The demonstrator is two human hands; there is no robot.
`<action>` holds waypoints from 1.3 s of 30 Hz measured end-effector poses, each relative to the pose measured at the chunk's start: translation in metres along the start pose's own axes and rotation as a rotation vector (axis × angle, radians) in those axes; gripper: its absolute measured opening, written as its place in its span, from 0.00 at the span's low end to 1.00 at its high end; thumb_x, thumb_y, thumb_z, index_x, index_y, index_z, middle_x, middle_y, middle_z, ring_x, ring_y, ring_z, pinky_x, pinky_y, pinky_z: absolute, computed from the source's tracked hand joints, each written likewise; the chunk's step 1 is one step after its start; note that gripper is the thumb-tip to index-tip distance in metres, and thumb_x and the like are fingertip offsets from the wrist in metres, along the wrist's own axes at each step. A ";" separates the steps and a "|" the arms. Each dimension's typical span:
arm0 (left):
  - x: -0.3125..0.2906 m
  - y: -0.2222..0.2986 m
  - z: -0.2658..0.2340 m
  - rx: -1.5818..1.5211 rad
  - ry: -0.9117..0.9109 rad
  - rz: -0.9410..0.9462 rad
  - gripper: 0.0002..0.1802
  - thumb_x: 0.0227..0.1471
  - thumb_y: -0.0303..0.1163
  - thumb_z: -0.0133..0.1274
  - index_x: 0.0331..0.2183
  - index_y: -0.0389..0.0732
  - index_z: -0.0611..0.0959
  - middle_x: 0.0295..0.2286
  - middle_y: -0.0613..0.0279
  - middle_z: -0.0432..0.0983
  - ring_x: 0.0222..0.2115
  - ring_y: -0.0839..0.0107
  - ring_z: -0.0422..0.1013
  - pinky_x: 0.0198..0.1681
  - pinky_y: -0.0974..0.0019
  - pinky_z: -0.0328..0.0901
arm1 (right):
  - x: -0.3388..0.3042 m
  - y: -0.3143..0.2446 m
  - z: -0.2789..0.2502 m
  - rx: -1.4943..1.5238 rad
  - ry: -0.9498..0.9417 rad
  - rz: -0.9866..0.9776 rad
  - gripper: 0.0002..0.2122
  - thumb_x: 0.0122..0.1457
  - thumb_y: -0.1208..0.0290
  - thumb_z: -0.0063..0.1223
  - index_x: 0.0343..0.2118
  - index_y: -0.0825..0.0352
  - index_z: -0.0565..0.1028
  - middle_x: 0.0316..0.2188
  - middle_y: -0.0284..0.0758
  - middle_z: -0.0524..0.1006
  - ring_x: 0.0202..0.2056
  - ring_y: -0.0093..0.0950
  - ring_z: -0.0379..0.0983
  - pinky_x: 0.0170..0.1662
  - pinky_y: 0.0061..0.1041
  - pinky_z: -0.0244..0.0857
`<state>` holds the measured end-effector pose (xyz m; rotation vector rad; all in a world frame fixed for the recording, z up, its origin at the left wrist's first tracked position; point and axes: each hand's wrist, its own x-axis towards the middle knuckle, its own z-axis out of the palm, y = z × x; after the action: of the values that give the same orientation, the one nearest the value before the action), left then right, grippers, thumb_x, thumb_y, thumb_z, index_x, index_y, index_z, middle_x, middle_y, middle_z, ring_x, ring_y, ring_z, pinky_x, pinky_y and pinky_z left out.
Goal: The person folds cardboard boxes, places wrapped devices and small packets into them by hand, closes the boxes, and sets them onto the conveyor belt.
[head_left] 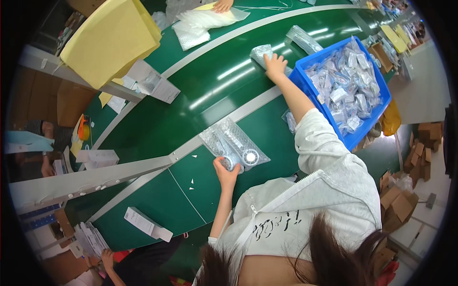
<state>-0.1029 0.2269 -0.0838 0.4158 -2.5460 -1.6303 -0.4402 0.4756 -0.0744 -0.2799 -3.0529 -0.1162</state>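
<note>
On the green table before me lies clear bubble wrap [243,138] around two long items with round ends; one end [250,157] is a ring with a white centre. I cannot tell if this is one pouch or two. My left hand [226,172] has thumb and forefinger closed around the near-left round end, through the wrap. Reaching far forward, my right hand [275,67] lies over a pale bubble-wrapped packet [261,50] on the glossy green belt, its fingers spread. The palm hides part of that packet. Another wrapped packet [304,39] lies just beyond it.
A blue bin [350,138] full of clear-bagged parts [341,95] stands beside my right arm. White boxes [148,224] lie at left, near a metal rail [119,168]. Yellow sheets [112,40] hang at upper left. Another person's hand [222,5] touches bubble bags [205,24] across the belt.
</note>
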 end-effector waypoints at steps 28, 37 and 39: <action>0.122 0.322 0.369 -0.275 -0.740 0.026 0.32 0.42 0.45 0.50 0.50 0.50 0.61 0.54 0.50 0.41 0.50 0.50 0.47 0.47 0.40 0.48 | -0.037 0.425 -0.069 0.548 -0.163 0.737 0.42 0.44 0.35 0.40 0.57 0.61 0.49 0.52 0.57 0.51 0.52 0.53 0.50 0.53 0.46 0.46; 0.103 0.349 0.472 0.265 -0.577 -0.136 0.40 0.40 0.56 0.49 0.54 0.54 0.58 0.56 0.49 0.29 0.54 0.40 0.29 0.52 0.40 0.39 | -0.031 0.444 -0.015 1.047 -0.013 0.826 0.43 0.40 0.42 0.51 0.56 0.60 0.48 0.52 0.52 0.53 0.50 0.46 0.56 0.49 0.38 0.55; 0.097 0.349 0.474 0.212 -0.591 -0.126 0.41 0.38 0.58 0.49 0.54 0.55 0.58 0.57 0.50 0.30 0.54 0.40 0.30 0.52 0.40 0.40 | -0.038 0.432 -0.026 1.063 -0.013 0.815 0.40 0.42 0.44 0.51 0.55 0.61 0.51 0.51 0.50 0.56 0.49 0.44 0.58 0.49 0.36 0.56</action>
<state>-0.3628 0.7535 0.0224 0.1141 -3.1980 -1.7353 -0.3220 0.8901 -0.0216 -1.2820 -2.2823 1.4177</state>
